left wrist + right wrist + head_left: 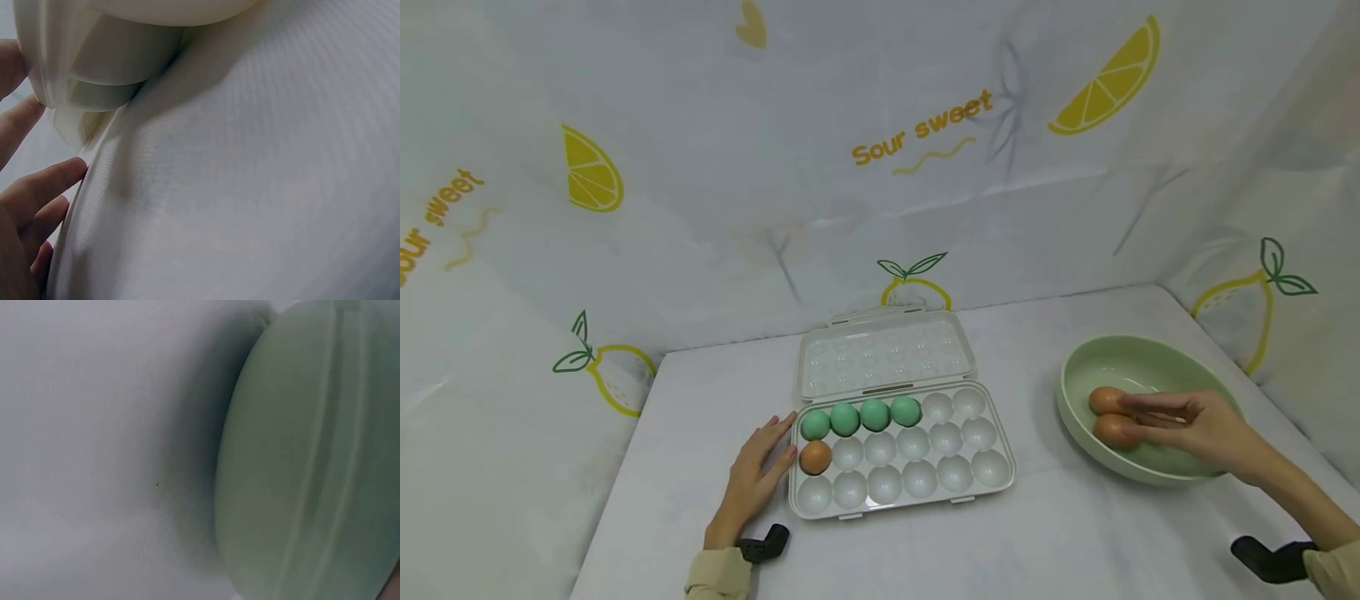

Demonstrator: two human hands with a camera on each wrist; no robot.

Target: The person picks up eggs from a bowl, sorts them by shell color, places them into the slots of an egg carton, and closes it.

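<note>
A white egg tray [917, 442] with its lid [887, 354] folded back stands mid-table. Several green eggs [874, 414] fill the left part of its far row, and a brown egg [816, 457] sits in the middle row's left cup. My left hand [752, 471] rests beside the tray with its fingertips on the left edge; the left wrist view shows its fingers [22, 125] against the side wall. Inside a pale green bowl [1150, 475], my right hand [1206, 429] reaches in with extended fingers. Its fingertips overlap two brown eggs [1107, 400] lying side by side.
The white cloth tabletop [1037, 542] runs between tray and bowl. A white printed curtain [760, 183] rises behind the table and along both sides. In the right wrist view the bowl's outer wall [269, 475] stands close beside the cloth.
</note>
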